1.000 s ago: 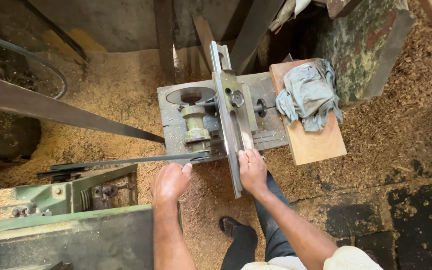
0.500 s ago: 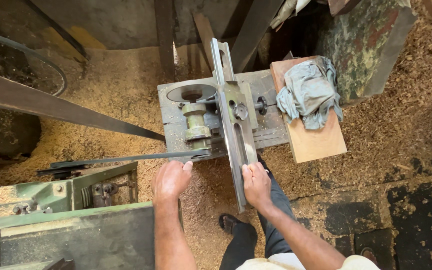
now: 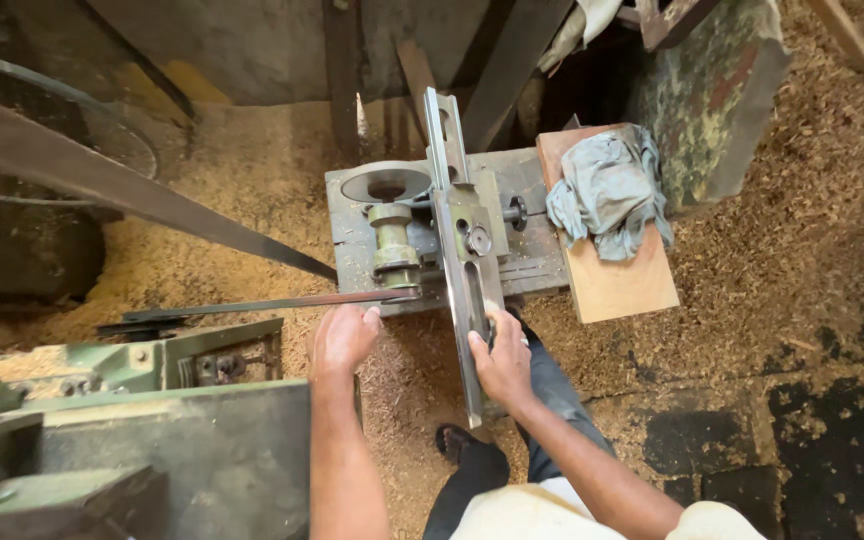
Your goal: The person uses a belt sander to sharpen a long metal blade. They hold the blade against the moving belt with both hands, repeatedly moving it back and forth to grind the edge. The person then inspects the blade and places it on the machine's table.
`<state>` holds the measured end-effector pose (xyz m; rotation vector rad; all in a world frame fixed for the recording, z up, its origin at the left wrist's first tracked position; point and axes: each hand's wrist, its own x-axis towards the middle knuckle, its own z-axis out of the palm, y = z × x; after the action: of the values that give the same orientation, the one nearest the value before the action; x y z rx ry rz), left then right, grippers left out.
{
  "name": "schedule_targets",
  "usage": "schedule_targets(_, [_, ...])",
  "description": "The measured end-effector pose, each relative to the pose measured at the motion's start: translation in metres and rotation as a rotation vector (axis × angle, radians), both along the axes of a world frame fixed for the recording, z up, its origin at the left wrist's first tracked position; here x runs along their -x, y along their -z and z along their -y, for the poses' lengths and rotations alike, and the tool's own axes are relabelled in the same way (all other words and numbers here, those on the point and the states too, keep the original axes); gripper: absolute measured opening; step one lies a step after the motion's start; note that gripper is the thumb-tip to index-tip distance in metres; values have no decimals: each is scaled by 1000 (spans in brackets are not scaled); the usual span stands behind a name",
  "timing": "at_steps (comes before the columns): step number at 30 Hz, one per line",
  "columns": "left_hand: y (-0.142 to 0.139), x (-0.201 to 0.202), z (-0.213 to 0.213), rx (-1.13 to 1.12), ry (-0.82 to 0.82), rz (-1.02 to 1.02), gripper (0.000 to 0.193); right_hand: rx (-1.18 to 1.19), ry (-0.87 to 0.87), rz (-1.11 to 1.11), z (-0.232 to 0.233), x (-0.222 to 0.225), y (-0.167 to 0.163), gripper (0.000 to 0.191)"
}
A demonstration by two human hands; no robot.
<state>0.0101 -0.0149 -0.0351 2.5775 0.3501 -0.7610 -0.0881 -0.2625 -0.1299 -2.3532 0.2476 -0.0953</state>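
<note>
Sawdust floor (image 3: pixel 232 250), thickly covered, with dark paving slabs (image 3: pixel 812 430) at lower right; rough timber posts and a mottled green block (image 3: pixel 712 90) at the top.

Head view, looking straight down:

Worktop: small grey metal machine bed (image 3: pixel 352 235), worn and dusty, standing in the sawdust.

On it: a flat round disc (image 3: pixel 387 185) with a greenish stepped pulley (image 3: pixel 394 245) just below it; a narrow belt (image 3: pixel 252 305) runs from the pulley leftward to a green machine (image 3: pixel 182 420) at lower left. A second, broader belt (image 3: pixel 102 185) crosses diagonally above.

Long metal bar (image 3: pixel 462 270): grey, slotted, lying lengthwise across the bed from top to bottom, its lower end overhanging the near edge. A round black knob (image 3: pixel 517 212) sits just right of it.

Wooden board (image 3: pixel 617 280): against the bed's right side, carrying a crumpled grey cloth (image 3: pixel 607 195).

Left hand (image 3: pixel 342 338): forearm reaching straight up from the lower frame, palm down, fingers curled together over the near edge of the bed, just under the narrow belt; clamped on nothing that can be made out.

Right hand (image 3: pixel 502 360): forearm angled in from lower right, wrist bent, fingers (image 3: pixel 479 352) wrapped onto the overhanging lower part of the long metal bar, thumb on its right side.

Person's dark trouser leg and sandalled foot (image 3: pixel 457 440) show below the hands.
</note>
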Motion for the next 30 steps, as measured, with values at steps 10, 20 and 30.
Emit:
schedule_targets(10, [-59, 77, 13, -248, 271, 362, 43, -54, -6, -160, 5, -10, -31, 65])
schedule_targets(20, [-50, 85, 15, -207, 94, 360, 35, -28, -35, -135, 4, -13, -39, 70])
schedule_targets(30, [-41, 96, 13, -216, 94, 358, 38, -32, -33, -147, -1, -25, -51, 69])
